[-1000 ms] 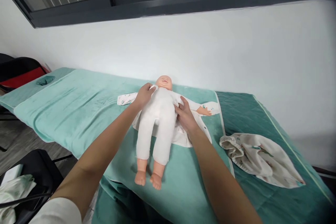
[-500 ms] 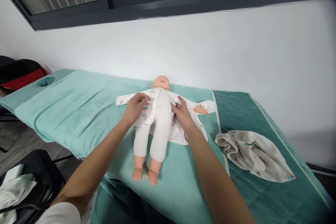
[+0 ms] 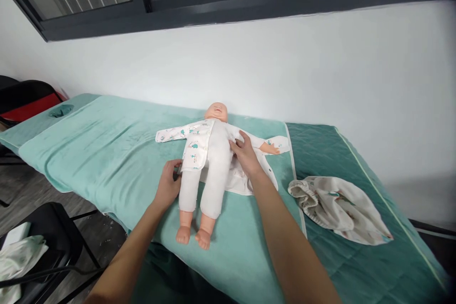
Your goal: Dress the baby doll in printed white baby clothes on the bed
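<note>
While the doll [image 3: 219,152] lies face up on the pale teal cover [image 3: 107,137], its head toward the wall [image 3: 285,61] and its bare feet toward you, one printed front of the white jacket [image 3: 195,148] covers the side of its chest on your left; the other lies spread out underneath. Your left hand [image 3: 168,184] is curled beside that covered hip, fingertips at the jacket's hem, though you can't tell whether they pinch it. Your right hand [image 3: 247,156] rests against the doll's opposite side, fingers bent; whether it grips anything is hidden. Farther right, a crumpled printed garment [image 3: 344,209] sits on the dark green quilted sheet [image 3: 313,147]. Low on your left stands a black chair [image 3: 66,232].
</note>
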Demonstrator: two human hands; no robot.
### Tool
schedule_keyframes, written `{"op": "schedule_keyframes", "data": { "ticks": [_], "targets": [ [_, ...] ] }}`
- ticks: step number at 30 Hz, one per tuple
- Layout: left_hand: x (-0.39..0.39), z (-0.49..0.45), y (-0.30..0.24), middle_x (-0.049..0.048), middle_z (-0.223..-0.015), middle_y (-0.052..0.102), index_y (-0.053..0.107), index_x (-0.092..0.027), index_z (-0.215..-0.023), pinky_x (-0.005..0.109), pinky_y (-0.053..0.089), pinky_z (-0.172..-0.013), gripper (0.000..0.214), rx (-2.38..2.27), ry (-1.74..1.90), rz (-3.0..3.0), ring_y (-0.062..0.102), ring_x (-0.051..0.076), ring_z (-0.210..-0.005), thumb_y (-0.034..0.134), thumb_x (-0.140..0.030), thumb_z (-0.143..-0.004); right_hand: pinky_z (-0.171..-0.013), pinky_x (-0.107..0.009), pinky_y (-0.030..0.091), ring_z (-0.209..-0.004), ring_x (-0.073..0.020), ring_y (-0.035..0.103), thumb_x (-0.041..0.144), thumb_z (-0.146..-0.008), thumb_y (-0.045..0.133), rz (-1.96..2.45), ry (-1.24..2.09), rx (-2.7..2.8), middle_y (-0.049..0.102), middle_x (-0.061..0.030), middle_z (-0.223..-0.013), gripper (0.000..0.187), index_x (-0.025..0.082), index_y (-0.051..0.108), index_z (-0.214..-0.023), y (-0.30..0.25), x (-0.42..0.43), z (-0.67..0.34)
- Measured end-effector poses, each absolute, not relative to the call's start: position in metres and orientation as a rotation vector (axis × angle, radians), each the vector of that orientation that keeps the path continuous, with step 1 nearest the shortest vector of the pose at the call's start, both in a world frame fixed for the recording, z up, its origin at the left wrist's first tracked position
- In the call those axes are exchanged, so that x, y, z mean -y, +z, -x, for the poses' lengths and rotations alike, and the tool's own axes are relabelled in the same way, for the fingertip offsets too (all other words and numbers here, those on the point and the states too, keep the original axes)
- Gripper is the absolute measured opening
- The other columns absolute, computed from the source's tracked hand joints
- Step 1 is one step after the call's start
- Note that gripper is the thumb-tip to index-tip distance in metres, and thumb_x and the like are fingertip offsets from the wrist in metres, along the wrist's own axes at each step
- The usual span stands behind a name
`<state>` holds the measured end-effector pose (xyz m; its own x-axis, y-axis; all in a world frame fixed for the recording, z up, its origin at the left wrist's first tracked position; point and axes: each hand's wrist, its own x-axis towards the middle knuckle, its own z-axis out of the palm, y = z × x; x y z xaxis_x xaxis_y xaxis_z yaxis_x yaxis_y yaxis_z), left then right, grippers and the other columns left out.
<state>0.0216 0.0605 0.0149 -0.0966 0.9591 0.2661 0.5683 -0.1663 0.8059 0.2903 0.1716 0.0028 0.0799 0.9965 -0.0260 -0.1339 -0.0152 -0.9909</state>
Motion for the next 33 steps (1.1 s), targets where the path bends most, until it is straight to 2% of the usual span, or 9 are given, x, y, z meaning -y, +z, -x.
{"op": "schedule_keyframes", "data": {
  "ticks": [6, 11, 17, 22, 25, 27, 29, 31, 33],
  "targets": [
    [-0.057, -0.026, 0.020, 0.0025, -0.091, 0.068, 0.062, -0.023, -0.095, 0.034, 0.051, -0.078, 0.016, -1.717, 1.108, -1.690, 0.062, 0.019, -0.083, 0.051, -0.032, -0.090, -0.118, -0.044, 0.035, -0.140, -0.0231, 0.047, 0.058, -0.075, 0.075, 1.143, 1.215, 1.062, 0.048, -0.0141, -0.150, 0.097, 0.030, 0.027, -0.154, 0.004, -0.170, -0.291],
    [-0.044, -0.023, 0.023, 0.0004, -0.082, 0.062, 0.059, -0.024, -0.087, 0.032, 0.049, -0.076, 0.013, -1.628, 1.238, -1.804, 0.058, 0.018, -0.078, 0.049, -0.031, -0.091, -0.117, -0.044, 0.037, -0.136, -0.0230, 0.050, 0.058, -0.075, 0.075, 1.134, 1.220, 1.060, 0.049, -0.0142, -0.148, 0.098, 0.029, 0.026, -0.154, 0.005, -0.169, -0.291],
    [-0.047, -0.020, 0.022, 0.0025, -0.090, 0.065, 0.060, -0.025, -0.089, 0.034, 0.050, -0.083, 0.021, -1.668, 1.350, -1.739, 0.060, 0.020, -0.086, 0.044, -0.036, -0.095, -0.116, -0.043, 0.038, -0.137, -0.0234, 0.050, 0.058, -0.073, 0.076, 1.132, 1.202, 1.053, 0.051, -0.0134, -0.148, 0.098, 0.030, 0.029, -0.154, -0.001, -0.173, -0.292],
    [-0.090, -0.007, 0.010, 0.0081, -0.114, 0.066, 0.060, -0.021, -0.111, 0.037, 0.051, -0.088, 0.027, -1.884, 1.366, -1.600, 0.062, 0.021, -0.098, 0.049, -0.037, -0.093, -0.115, -0.045, 0.039, -0.134, -0.0246, 0.053, 0.058, -0.074, 0.077, 1.137, 1.183, 1.077, 0.053, -0.0140, -0.146, 0.097, 0.029, 0.031, -0.154, -0.004, -0.173, -0.295],
    [-0.119, 0.001, 0.008, 0.0114, -0.122, 0.063, 0.058, -0.020, -0.116, 0.039, 0.051, -0.092, 0.029, -1.896, 1.365, -1.686, 0.060, 0.023, -0.113, 0.049, -0.033, -0.092, -0.114, -0.044, 0.040, -0.135, -0.0247, 0.052, 0.059, -0.074, 0.076, 1.152, 1.163, 1.084, 0.055, -0.0140, -0.143, 0.095, 0.028, 0.033, -0.152, -0.004, -0.173, -0.294],
    [-0.132, 0.001, 0.011, 0.0115, -0.123, 0.063, 0.058, -0.020, -0.116, 0.039, 0.051, -0.095, 0.027, -1.866, 1.374, -1.751, 0.059, 0.023, -0.117, 0.048, -0.032, -0.093, -0.111, -0.045, 0.043, -0.127, -0.0246, 0.059, 0.060, -0.076, 0.073, 1.171, 1.135, 1.113, 0.062, -0.0128, -0.134, 0.091, 0.027, 0.034, -0.151, -0.003, -0.173, -0.294],
    [-0.141, -0.006, 0.020, 0.0107, -0.123, 0.063, 0.058, -0.020, -0.115, 0.039, 0.050, -0.099, 0.026, -1.802, 1.383, -1.838, 0.058, 0.022, -0.119, 0.047, -0.030, -0.094, -0.104, -0.046, 0.049, -0.109, -0.0243, 0.067, 0.061, -0.078, 0.069, 1.225, 1.080, 1.159, 0.068, -0.0105, -0.122, 0.084, 0.026, 0.038, -0.148, 0.000, -0.173, -0.298],
    [-0.149, -0.020, 0.033, 0.0098, -0.125, 0.064, 0.058, -0.021, -0.117, 0.038, 0.047, -0.104, 0.027, -1.705, 1.391, -1.941, 0.057, 0.021, -0.121, 0.046, -0.030, -0.095, -0.095, -0.046, 0.053, -0.091, -0.0234, 0.070, 0.061, -0.081, 0.064, 1.317, 0.986, 1.197, 0.073, -0.0082, -0.108, 0.073, 0.024, 0.046, -0.141, 0.006, -0.172, -0.306],
    [-0.157, -0.040, 0.049, 0.0094, -0.130, 0.062, 0.057, -0.022, -0.121, 0.037, 0.044, -0.108, 0.029, -1.580, 1.382, -2.030, 0.055, 0.020, -0.126, 0.044, -0.030, -0.097, -0.089, -0.043, 0.054, -0.083, -0.0226, 0.070, 0.059, -0.086, 0.057, 1.421, 0.865, 1.207, 0.074, -0.0070, -0.096, 0.059, 0.022, 0.055, -0.131, 0.014, -0.169, -0.319]
  ]
}}
